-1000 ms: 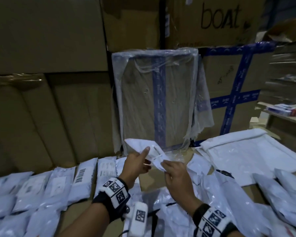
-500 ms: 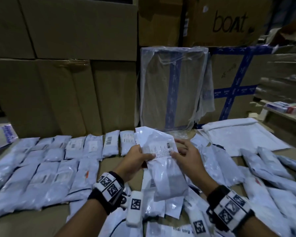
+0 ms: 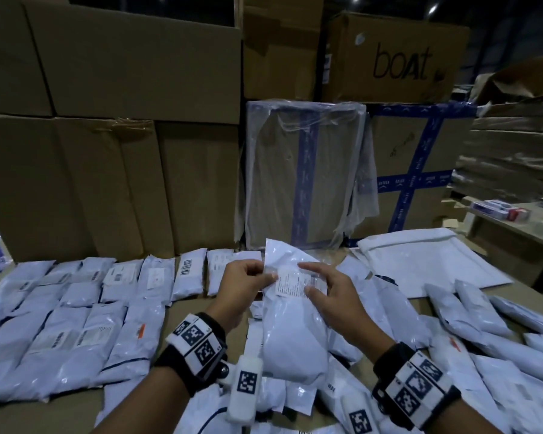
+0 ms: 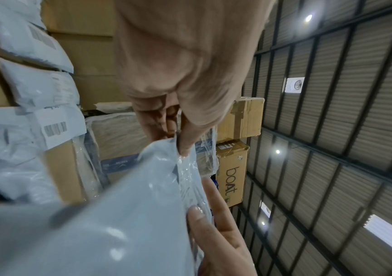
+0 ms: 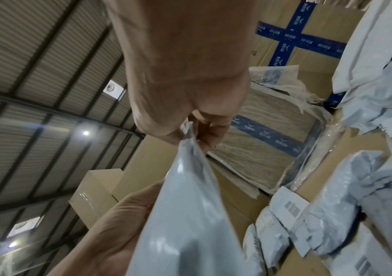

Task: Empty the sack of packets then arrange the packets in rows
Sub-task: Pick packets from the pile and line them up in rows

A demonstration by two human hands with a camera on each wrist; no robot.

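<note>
I hold one white plastic packet [image 3: 290, 333] with a printed label upright between both hands, above the cardboard surface. My left hand [image 3: 248, 283] pinches its upper left edge; the pinch shows close up in the left wrist view, left hand [image 4: 178, 142] on the packet [image 4: 110, 214]. My right hand [image 3: 323, 292] grips the upper right edge, thumb on the label; in the right wrist view the right hand [image 5: 190, 130] clamps the packet's [image 5: 185, 214] top edge. Rows of white packets [image 3: 76, 317] lie flat to the left. Loose packets [image 3: 483, 333] are heaped to the right and below my hands.
Tall cardboard boxes [image 3: 107, 151] wall off the back. A plastic-wrapped box with blue tape [image 3: 304, 173] stands straight ahead. A large flat white sack [image 3: 427, 261] lies at the back right. A bare strip of cardboard [image 3: 188, 314] runs between the rows and my hands.
The packet, crumpled and raised a second ago, now hangs straightened out with its label facing me. Both hands have shifted to its top corners. My view has swung left, showing more of the rows.
</note>
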